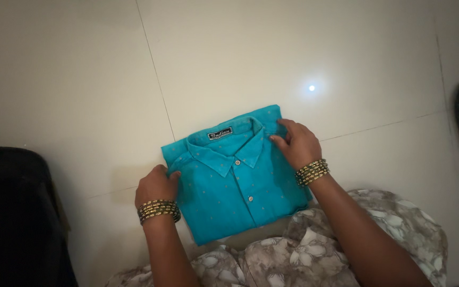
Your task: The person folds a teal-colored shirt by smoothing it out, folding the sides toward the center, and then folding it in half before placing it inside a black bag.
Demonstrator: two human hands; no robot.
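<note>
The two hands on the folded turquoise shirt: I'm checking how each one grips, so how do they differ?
The left hand sits at the left edge of the folded turquoise button-up shirt, fingers curled around that edge; the right hand lies on top near the collar, fingers spread and pointing left. The left hand is nearer the person, the right hand further away. Both wear stacked gold-and-dark bangles and touch the shirt, which lies on the pale tiled floor.

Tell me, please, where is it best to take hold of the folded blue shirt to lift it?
Probably by its two side edges, one from each side. The folded shirt lies flat on the tiled floor, and the left hand and right hand already rest at those edges.
</note>
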